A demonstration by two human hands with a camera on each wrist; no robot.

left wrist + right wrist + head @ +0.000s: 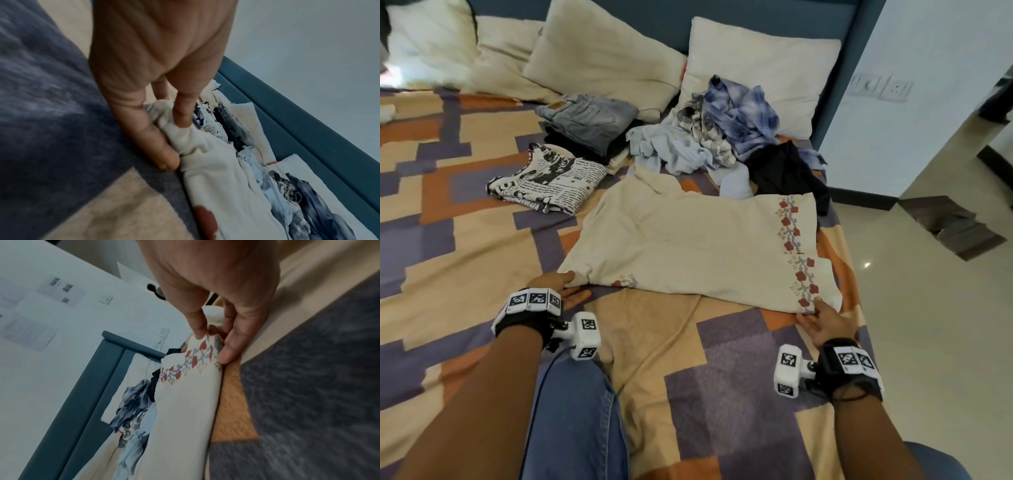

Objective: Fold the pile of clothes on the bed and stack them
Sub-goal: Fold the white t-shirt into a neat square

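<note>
- Head view: the cream cloth lies flat on the bed, spread between the two hands. The left hand pinches its near corner, and the right hand pinches the other near corner, by the red flower trim. Past the hands sits the messy pile that is not folded yet. Beyond the left hand lie a folded printed shirt and folded jeans.
- Left wrist view: the thumb and fingers squeeze a bunched bit of the cream cloth. It looks soft, thin and light, so I think it will flop and wrinkle.
- Right wrist view: the fingers hold the flowered edge of the cloth, lifted a little. I think the corners are the best spots to hold, so it stays flat when folded.
</note>
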